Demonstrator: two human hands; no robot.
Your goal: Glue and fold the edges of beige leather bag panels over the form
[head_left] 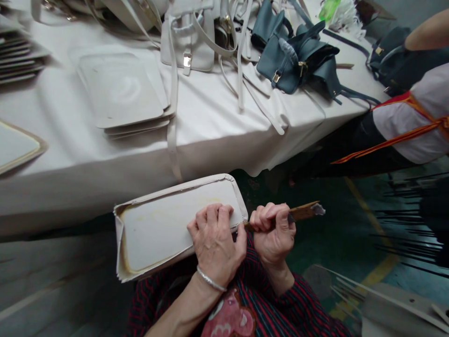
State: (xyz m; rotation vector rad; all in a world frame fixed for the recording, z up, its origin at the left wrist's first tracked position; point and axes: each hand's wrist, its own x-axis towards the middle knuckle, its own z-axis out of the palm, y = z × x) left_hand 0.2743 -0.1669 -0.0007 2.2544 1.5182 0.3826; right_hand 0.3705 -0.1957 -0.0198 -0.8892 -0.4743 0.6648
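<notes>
**Fig. 1. Cream bag panel held on the lap at the tabletop's edge**

We see the cream bag panel [164, 229] lying across the person's lap, just below the near edge of the tabletop [217, 135]. Its border is folded up along the rim. The left hand [214, 243] rests palm-down on the panel's right end, fingers bent and gripping nothing, with the thumb at the panel's edge. A silver bracelet [210, 281] circles its wrist. The right hand [272, 234], just beside the left, is closed in a fist around a wooden-handled tool [303, 212]. The tool's pale tip points right, away from the panel. We cannot tell what kind of tip it is. On the tabletop lie a stack of cream panels [122, 91], a cream handbag [189, 42] and a blue-grey handbag [287, 61]. A co-worker's torso [414, 112] stands at the right.
</notes>
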